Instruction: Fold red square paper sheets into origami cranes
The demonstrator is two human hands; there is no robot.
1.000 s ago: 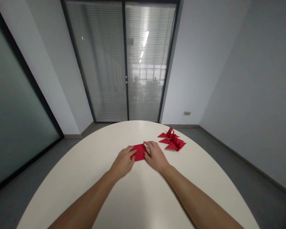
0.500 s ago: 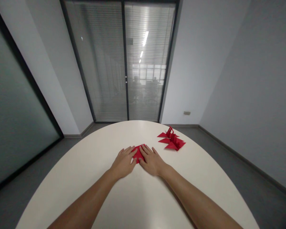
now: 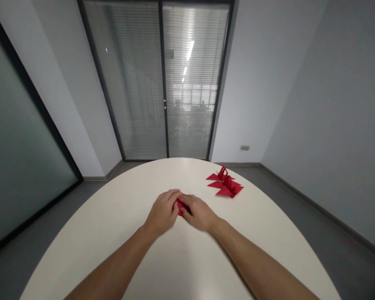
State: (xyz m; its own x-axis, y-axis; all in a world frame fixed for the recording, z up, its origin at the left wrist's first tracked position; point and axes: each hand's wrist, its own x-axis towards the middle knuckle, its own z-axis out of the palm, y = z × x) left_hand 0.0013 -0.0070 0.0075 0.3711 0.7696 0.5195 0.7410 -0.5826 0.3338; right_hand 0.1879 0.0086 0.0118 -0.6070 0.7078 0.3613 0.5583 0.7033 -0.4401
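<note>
A small folded sheet of red paper (image 3: pixel 181 206) lies on the white oval table (image 3: pixel 181 258), almost wholly covered by my hands. My left hand (image 3: pixel 162 212) rests on its left side with the fingers curled over the top edge. My right hand (image 3: pixel 197 211) lies on its right side, fingers bent inward and pressed against the paper. Both hands touch each other above the sheet, and only a sliver of red shows between them.
Several finished red origami pieces (image 3: pixel 225 185) sit in a cluster on the table to the far right of my hands. Beyond the table's far edge are glass doors with blinds (image 3: pixel 162 83), grey floor and plain walls.
The hands have drawn together over the red paper. A second ago the sheet lay flat and mostly visible between them; now it is folded smaller and nearly hidden under curled fingers.
</note>
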